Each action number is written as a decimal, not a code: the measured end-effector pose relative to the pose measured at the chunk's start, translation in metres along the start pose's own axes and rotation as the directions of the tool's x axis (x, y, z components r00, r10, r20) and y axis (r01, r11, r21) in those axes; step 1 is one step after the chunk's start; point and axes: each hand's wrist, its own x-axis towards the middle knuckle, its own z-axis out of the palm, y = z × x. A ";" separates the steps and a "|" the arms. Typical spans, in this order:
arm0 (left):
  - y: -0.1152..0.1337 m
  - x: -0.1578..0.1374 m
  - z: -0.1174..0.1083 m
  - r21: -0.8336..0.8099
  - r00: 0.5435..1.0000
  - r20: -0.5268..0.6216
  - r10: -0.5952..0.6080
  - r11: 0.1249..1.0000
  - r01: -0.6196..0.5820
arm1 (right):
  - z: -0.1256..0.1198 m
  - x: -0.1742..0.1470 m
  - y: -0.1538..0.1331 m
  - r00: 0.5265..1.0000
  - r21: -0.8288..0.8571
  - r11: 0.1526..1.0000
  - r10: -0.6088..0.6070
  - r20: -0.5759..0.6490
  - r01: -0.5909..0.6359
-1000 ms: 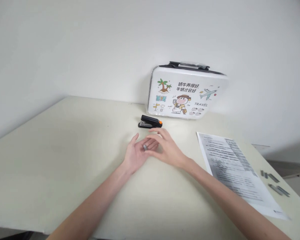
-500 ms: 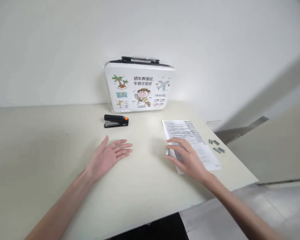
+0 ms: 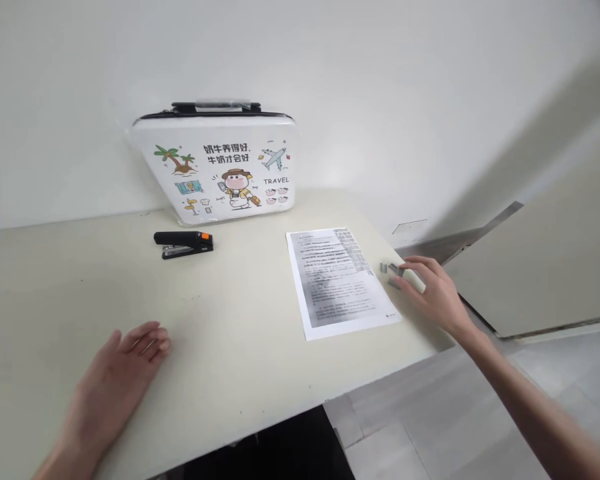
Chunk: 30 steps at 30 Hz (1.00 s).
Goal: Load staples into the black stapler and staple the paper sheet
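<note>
At the table's right edge my right hand [image 3: 439,298] reaches over a small group of grey staple strips [image 3: 383,267]. Its thumb and fingertips are apart on either side of them, and part of the group is hidden by the fingers. Printed paper [image 3: 337,287] lies flat just left of that hand. My left hand [image 3: 116,377] rests at the lower left with loosely curled fingers, holding nothing. Beyond it a black stapler [image 3: 183,244] with an orange patch lies on its side.
A white cartoon-printed case [image 3: 220,167] with a black handle stands against the wall behind the stapler. The pale table [image 3: 220,347] ends at a front edge and a right edge. A light panel [image 3: 545,267] stands beyond the right side, above grey floor tiles.
My right hand has moved from above the paper to the staple strips at the right. My left hand has drawn back toward the lower left, its fingers more curled. The view has turned right.
</note>
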 end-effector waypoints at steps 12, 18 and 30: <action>-0.015 -0.036 -0.020 -0.034 0.984 -0.097 0.149 0.988 -0.153 | 0.000 -0.035 -0.049 0.997 0.160 0.987 -0.023 -0.068 0.034; -0.025 -0.037 -0.024 0.191 0.950 0.115 0.292 0.931 -0.309 | 0.017 -0.070 -0.077 0.977 0.142 0.976 -0.184 0.111 0.167; -0.027 -0.067 -0.030 0.523 0.791 0.419 0.445 0.594 -0.611 | 0.035 -0.072 -0.083 0.972 -0.011 0.978 -0.205 0.114 0.207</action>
